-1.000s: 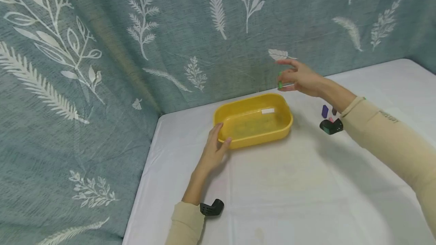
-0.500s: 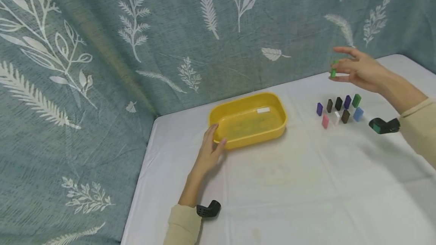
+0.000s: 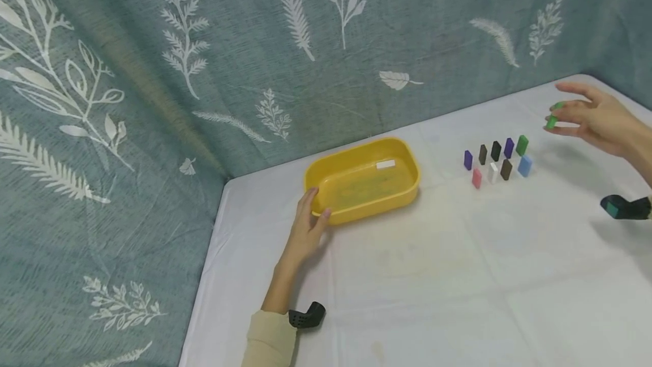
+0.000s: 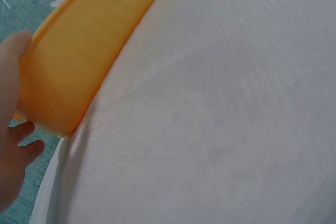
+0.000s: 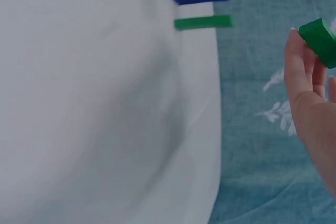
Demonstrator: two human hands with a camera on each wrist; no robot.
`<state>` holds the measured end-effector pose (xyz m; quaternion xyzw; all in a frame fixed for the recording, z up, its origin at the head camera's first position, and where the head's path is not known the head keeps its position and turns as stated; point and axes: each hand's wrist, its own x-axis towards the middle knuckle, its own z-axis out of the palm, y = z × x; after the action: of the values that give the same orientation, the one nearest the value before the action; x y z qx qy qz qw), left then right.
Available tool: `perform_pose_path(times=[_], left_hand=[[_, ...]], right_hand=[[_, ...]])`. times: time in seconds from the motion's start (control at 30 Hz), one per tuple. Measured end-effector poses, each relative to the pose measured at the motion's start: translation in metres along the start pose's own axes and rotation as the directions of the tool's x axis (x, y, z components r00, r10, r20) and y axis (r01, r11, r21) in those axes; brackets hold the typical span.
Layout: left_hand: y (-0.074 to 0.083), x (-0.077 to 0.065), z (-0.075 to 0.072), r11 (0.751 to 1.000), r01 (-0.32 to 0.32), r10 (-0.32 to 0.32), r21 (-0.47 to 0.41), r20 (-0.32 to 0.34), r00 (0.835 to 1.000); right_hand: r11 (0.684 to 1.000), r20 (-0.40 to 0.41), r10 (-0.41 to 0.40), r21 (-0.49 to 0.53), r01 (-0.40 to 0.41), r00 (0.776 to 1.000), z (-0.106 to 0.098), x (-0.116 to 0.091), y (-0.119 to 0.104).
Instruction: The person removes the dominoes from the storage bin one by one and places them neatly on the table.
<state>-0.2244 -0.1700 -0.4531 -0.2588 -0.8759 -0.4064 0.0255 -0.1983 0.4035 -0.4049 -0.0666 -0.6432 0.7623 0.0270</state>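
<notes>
My left hand (image 3: 304, 235) grips the near left corner of a yellow plastic tub (image 3: 374, 210), its thumb at the front side and its fingers at the left end. In the left wrist view the outer wall of the tub (image 4: 84, 56) fills the upper left. Over at the far right, my right hand (image 3: 603, 120) pinches a green block (image 3: 552, 119) between thumb and fingertips, above the table. The right wrist view also has this green block (image 5: 320, 40) at its right edge. To the left of that hand several small coloured blocks stand upright, among them a green one (image 3: 522, 145) and a light blue one (image 3: 524, 166).
The blocks stand in two rows: a purple block (image 3: 468, 160) ends the back row, a pink block (image 3: 476, 178) the front one. A white rectangle (image 3: 385, 164) shows inside the tub. Behind the white-covered table (image 3: 407, 287) hangs a leaf-patterned teal curtain (image 3: 229, 44).
My right hand has moved right with the green block, from near the tub to past the rows, which its arm partly hid before. My left hand stays on the tub. The view has shifted slightly.
</notes>
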Motion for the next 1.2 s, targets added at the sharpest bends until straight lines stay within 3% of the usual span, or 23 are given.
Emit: perform_pose_path(times=[0.1,0.23,0.33,0.5,0.67,0.9,1.2], left_hand=[[-0.001,0.000,0.000,1.000,-0.002,0.002,-0.006,0.002,1.000],[-0.003,0.000,0.000,1.000,-0.012,0.012,-0.003,-0.011,1.000],[-0.003,-0.001,0.001,1.000,-0.010,0.010,-0.005,-0.021,1.000],[-0.003,-0.004,0.000,1.000,-0.001,0.000,-0.016,-0.012,1.000],[-0.002,-0.005,0.000,1.000,0.000,0.000,-0.010,-0.015,1.000],[-0.001,-0.003,0.000,1.000,-0.011,0.011,-0.009,-0.015,1.000],[0.001,-0.001,0.001,1.000,-0.015,0.015,-0.005,-0.006,1.000]], right_hand=[[1.000,0.020,-0.003,0.019,0.003,1.000,0.001,-0.011,0.001],[0.989,0.035,0.018,-0.145,-0.013,0.999,0.002,-0.021,0.009],[0.950,0.048,0.038,-0.311,-0.021,0.998,0.002,-0.025,0.018],[0.894,0.071,0.030,-0.448,0.005,0.997,0.003,-0.030,0.032],[0.857,0.098,0.018,-0.514,0.035,0.995,0.008,-0.032,0.035],[0.781,0.101,0.028,-0.623,0.042,0.994,0.013,-0.034,0.037],[0.775,0.123,-0.025,-0.624,0.097,0.992,0.008,-0.037,0.040]])
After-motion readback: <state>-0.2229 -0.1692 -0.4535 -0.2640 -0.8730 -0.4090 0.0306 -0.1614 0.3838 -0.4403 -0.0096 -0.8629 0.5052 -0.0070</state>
